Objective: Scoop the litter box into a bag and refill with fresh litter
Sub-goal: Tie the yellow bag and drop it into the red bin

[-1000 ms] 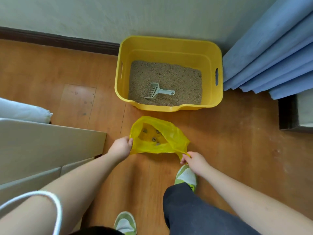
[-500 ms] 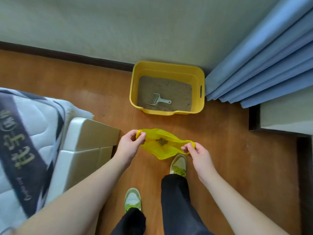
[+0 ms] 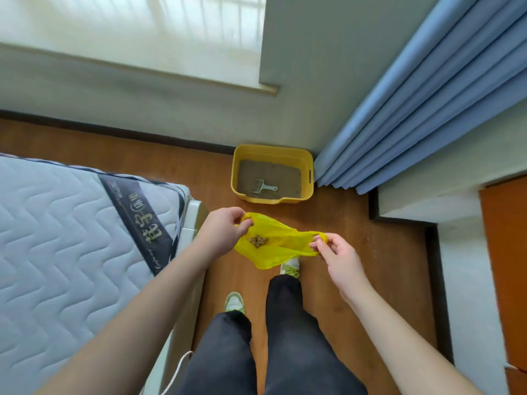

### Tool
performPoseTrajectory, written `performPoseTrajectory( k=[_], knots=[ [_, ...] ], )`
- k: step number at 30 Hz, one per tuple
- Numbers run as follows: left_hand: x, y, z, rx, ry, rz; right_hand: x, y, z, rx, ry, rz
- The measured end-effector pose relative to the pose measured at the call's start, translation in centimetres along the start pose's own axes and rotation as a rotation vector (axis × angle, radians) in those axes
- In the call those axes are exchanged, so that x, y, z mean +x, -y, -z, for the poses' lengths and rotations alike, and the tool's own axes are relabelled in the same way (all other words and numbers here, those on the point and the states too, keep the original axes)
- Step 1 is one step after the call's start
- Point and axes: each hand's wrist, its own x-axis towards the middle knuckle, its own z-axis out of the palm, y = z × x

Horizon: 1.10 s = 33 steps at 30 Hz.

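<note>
— Yellow plastic, thin and floppy. That's the bag, and it hangs in the air between the two hands, above the wooden floor.

— How is it held?

— The left hand has a tight grip, fingers curled round one edge of the bag. The right hand pinches the other edge with thumb and fingertips. That grip looks small to me.

— What's inside?

— A little pile of brown clumps, sitting in the dip in the middle. The mouth of the bag is wide open.

— So what could go wrong?

— If the pinch slips, that side drops and the clumps roll out onto the floor or onto the green and white shoe just under the bag. If one hand goes lower than the other, the same thing could happen. Thin plastic can tear too, if the hands pull it apart too hard.

— And the litter box?

— The yellow litter box sits on the floor by the wall, next to the blue curtain, well apart from the bag. The pale scoop lies on the sand in it. I see no fresh litter, so I think the refill is not done yet.
</note>
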Motion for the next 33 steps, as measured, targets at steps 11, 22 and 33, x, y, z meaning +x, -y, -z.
performPoseTrajectory(
  k=[11, 22, 33],
  knots=[
    [-11.1, -10.4, 13.8, 0.082, -0.076, -0.218, -11.7, 12.6, 7.3, -0.165, -0.075, 0.315],
    [-16.0, -23.0, 17.3, -0.693, -0.077, -0.278, -17.6, 21.8, 15.4, -0.537, -0.048, 0.849],
    [-17.0, -33.6, 14.8, -0.309, -0.288, -0.348, -21.4, 25.8, 20.5, -0.534, 0.060, 1.190]
  ],
)
